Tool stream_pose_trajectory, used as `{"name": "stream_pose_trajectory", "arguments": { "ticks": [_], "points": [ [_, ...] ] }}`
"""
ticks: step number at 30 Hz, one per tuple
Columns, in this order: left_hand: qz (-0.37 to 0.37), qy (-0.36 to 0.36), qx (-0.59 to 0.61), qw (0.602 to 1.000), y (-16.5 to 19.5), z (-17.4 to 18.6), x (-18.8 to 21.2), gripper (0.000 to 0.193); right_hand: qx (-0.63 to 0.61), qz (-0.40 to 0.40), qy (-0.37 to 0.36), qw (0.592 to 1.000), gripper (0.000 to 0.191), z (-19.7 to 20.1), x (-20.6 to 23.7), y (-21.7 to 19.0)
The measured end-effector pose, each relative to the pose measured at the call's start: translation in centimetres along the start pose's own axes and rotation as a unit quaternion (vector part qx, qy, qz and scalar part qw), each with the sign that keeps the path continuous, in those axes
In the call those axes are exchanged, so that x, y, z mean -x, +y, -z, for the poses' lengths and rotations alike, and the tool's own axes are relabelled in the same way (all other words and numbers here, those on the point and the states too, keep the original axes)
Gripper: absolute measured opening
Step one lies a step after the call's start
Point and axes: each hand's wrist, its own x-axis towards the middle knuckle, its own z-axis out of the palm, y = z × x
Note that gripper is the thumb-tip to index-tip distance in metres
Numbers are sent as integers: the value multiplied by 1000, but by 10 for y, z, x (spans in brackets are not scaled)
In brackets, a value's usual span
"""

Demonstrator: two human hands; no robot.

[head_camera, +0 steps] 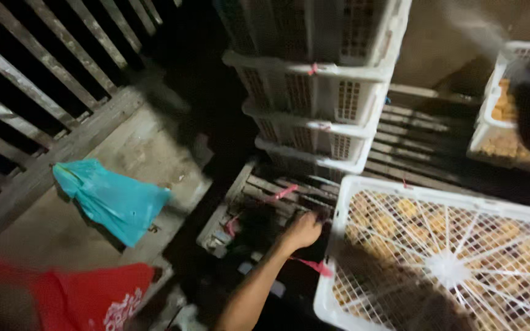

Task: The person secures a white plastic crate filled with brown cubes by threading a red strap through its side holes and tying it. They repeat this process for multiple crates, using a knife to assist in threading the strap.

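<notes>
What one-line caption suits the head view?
A hand reaches beside a white lattice crate near stacked crates.

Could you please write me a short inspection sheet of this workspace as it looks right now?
Surface: wooden slatted pallet on a dim concrete floor.
Job's things: white lattice crate holding yellow chicks; stack of white crates behind it; another chick crate at far right.
Clutter: teal plastic bag, red bag, pink ties.
Hands: one hand reaches down beside the lattice crate's edge, grip unclear; whether left or right, cannot tell.
Cables: nothing seen.
Surroundings: slatted wooden fence at left; blurred dark shape at right edge.
</notes>
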Motion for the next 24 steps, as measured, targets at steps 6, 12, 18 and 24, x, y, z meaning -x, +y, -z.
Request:
{"name": "stream_pose_trajectory", "arguments": {
  "ticks": [6, 12, 18, 24],
  "points": [
    [115, -2, 33, 993, 12, 57, -52, 53, 112, 81, -166, 976, 22, -164, -129, -134],
    [116, -17, 217, 969, 14, 81, -51, 48, 288, 43, -290, 911, 23, -252, -131, -163],
    [104, 32, 236, 966, -20, 84, -61, 45, 313, 56, -289, 903, 26, -257, -127, -161],
    [42, 299, 272, 914, -74, 164, -125, 54, 301, 90, -237, 919, 28, -165, -137, -132]
  ]
}}
